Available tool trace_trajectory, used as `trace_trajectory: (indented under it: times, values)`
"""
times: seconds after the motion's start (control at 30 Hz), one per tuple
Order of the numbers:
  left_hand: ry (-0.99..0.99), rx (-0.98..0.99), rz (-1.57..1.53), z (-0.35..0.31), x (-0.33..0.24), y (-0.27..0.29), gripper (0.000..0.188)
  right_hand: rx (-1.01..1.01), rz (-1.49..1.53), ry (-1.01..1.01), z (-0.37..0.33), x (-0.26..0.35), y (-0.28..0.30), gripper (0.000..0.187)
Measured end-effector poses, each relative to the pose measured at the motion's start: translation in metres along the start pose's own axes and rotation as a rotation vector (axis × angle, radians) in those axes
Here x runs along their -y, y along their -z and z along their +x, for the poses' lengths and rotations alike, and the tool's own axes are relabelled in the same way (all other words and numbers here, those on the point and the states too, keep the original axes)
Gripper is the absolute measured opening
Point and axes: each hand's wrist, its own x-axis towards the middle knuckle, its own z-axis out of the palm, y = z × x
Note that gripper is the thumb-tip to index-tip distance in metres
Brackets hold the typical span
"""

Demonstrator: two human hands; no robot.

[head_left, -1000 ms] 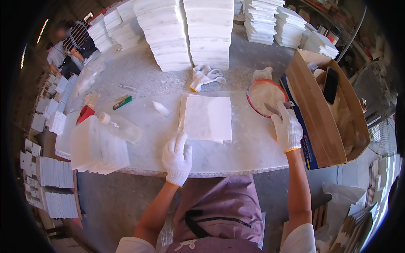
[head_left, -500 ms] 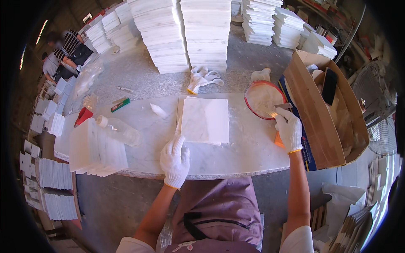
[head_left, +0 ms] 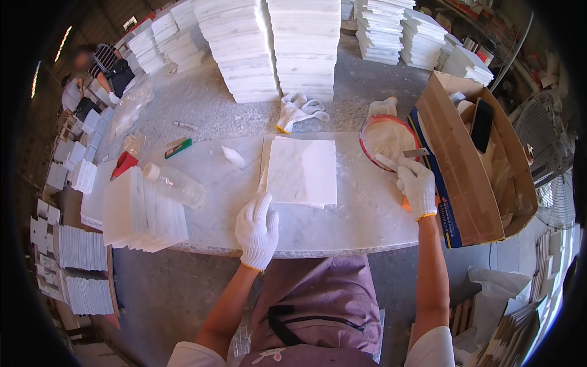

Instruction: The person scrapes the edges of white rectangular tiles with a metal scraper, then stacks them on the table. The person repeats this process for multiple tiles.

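Observation:
My left hand (head_left: 257,231), in a white knit glove with a yellow cuff, lies with fingers stretched out on the bench slab. Its fingertips are beside the lower left corner of a small stack of white marble tiles (head_left: 302,171); whether they touch it I cannot tell. My right hand (head_left: 417,191), gloved alike, is closed on a scraper (head_left: 416,152) with a flat metal blade. A second, pale blade-like piece (head_left: 385,161) juts from the same hand over the near rim of a red-rimmed bowl (head_left: 365,150) holding whitish paste. An orange object (head_left: 406,203) is partly hidden by that hand.
At left stand upright tiles (head_left: 143,211), a clear bottle (head_left: 177,183), a red cone-shaped piece (head_left: 124,164) and a green tool (head_left: 178,148). A white tube (head_left: 233,157) and loose glove (head_left: 299,113) lie farther back. Tall tile stacks (head_left: 306,49) rise behind; a cardboard box (head_left: 468,183) flanks my right hand.
The scraper blade and the pale piece have shifted slightly beside the bowl in my right hand. The whole view has moved a little; my left hand stays by the tile corner.

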Motion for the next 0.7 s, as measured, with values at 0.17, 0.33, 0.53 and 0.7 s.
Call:
trace_trajectory:
  times: [0.17, 0.33, 0.53, 0.7]
  values:
    - [0.012, 0.007, -0.003, 0.002, -0.001, 0.000, 0.045, -0.036, 0.027, -0.019, 0.000, 0.000, 0.002, 0.026]
    - [0.016, -0.005, -0.025, 0.003, -0.002, 0.001, 0.044, -0.034, 0.103, -0.035, 0.000, -0.003, 0.006, 0.027]
    - [0.004, -0.006, -0.018, 0.003, 0.001, 0.000, 0.045, 0.047, 0.118, -0.068, -0.035, 0.002, -0.007, 0.028]
    - [-0.016, -0.019, -0.031, 0.003, 0.002, 0.001, 0.047, 0.221, 0.200, -0.141, -0.068, 0.001, -0.045, 0.030]
